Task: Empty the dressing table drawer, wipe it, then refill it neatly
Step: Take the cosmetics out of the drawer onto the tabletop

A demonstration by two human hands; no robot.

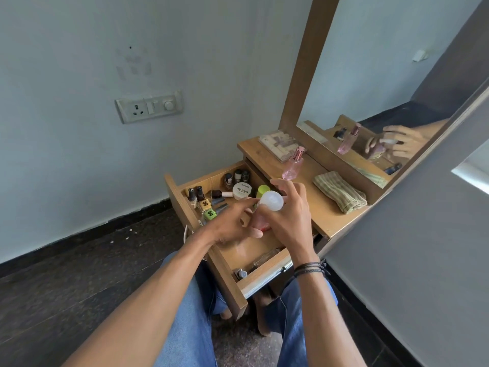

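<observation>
Emptying stage. Right hand [288,217] was wrapped round a white-capped bottle [271,201] just above the drawer [180,205], with the left hand [232,226] at it too (couldn't tell if it gripped). Polishes [209,207] sat inside. Next, I reckon: park it on the worktop [312,197] by the perfume [292,165].

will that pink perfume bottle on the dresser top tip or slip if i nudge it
The pink perfume bottle stands upright, tall and narrow, so a nudge near its cap would probably tip it. It looks like smooth glass: likely rigid, somewhat slippery, and breakable if it falls.
</observation>
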